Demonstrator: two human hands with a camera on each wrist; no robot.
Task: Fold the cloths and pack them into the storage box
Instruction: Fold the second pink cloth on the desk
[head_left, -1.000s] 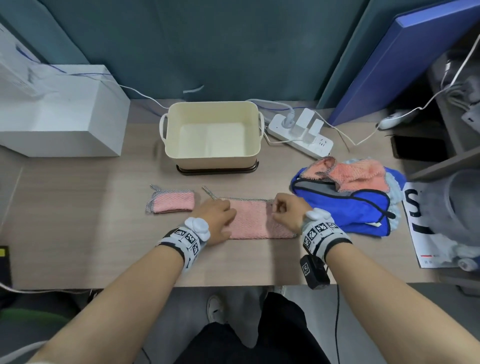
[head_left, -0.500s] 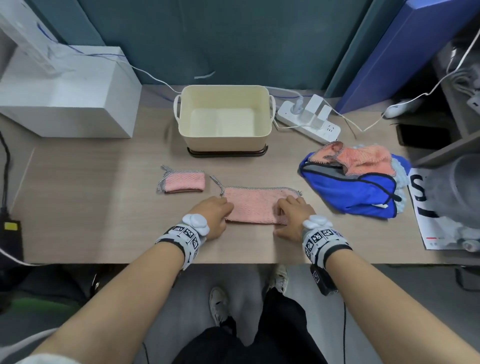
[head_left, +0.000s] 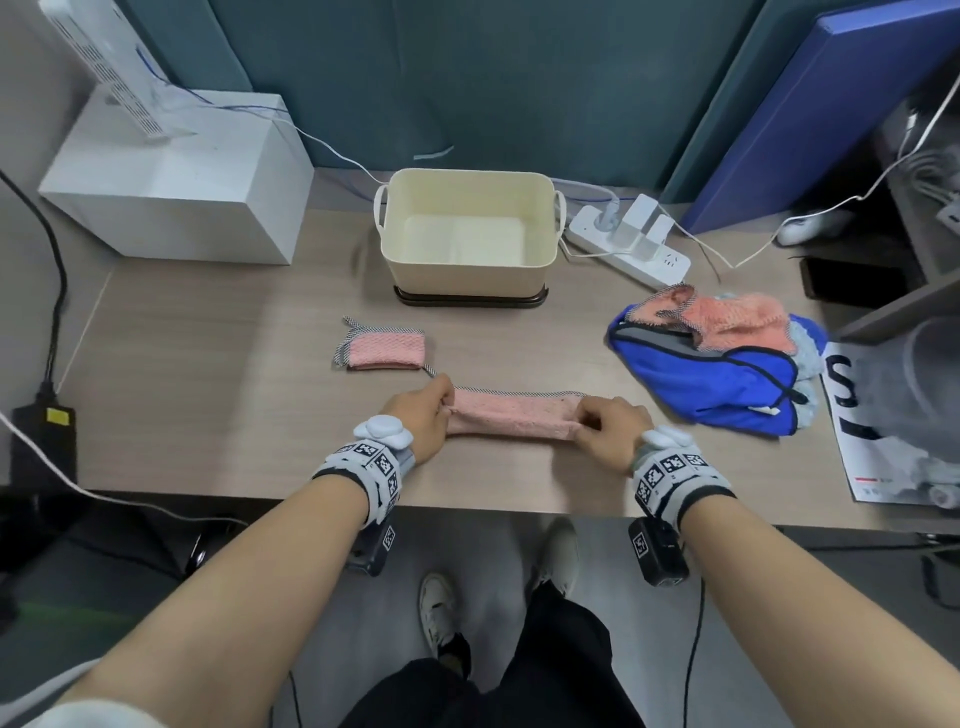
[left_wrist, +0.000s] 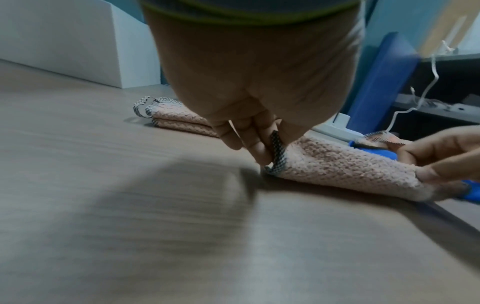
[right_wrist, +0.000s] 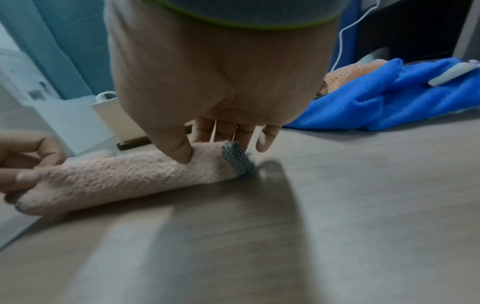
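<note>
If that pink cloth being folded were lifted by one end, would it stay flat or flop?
Probably flop: the pink cloth already bends softly where the left hand and right hand pinch its ends. Its fluffy weave suggests it is light and grippy, unlikely to slide or roll.

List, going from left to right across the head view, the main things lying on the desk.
white box → small folded pink cloth → left hand → pink cloth being folded → right hand → blue bag of cloths → printed sheet.
</note>
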